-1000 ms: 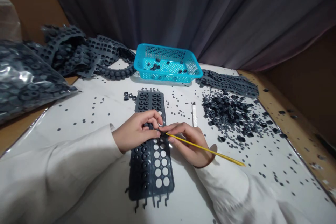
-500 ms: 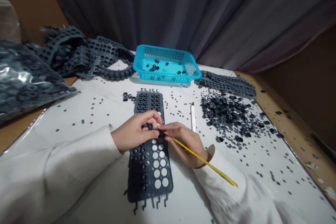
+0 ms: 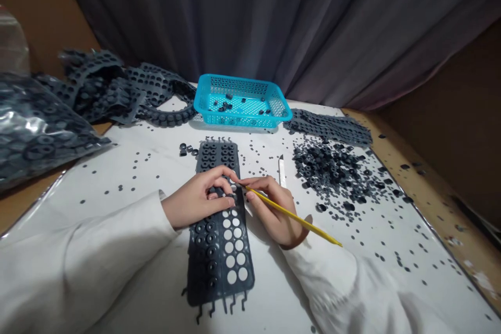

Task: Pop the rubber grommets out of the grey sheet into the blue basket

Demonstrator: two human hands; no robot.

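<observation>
A black rubber sheet (image 3: 219,266) lies lengthwise on the white table. Raised black rings (image 3: 211,253) stand on its left side and far end; the near right side shows two rows of round white openings. My left hand (image 3: 203,193) grips the middle of the sheet, its fingers curled and thumb bent over the surface. In my right hand (image 3: 274,209) is a slim yellow stick (image 3: 295,216), pinched like a pen, its rear end slanting toward my sleeve. The stick's front tip meets my left fingertips over the sheet, too small to make out.
Behind the sheet stands a blue plastic basket (image 3: 242,119) holding some black pieces. A white-handled knife (image 3: 282,171) lies right of it, beside a heap of black rings and discs (image 3: 332,167). More sheets (image 3: 329,126) lie behind. Left is a clear bag of rings (image 3: 43,135).
The whole view has shifted slightly. My right hand has tilted, and the stick's rear end is higher. My left hand stays on the sheet.
</observation>
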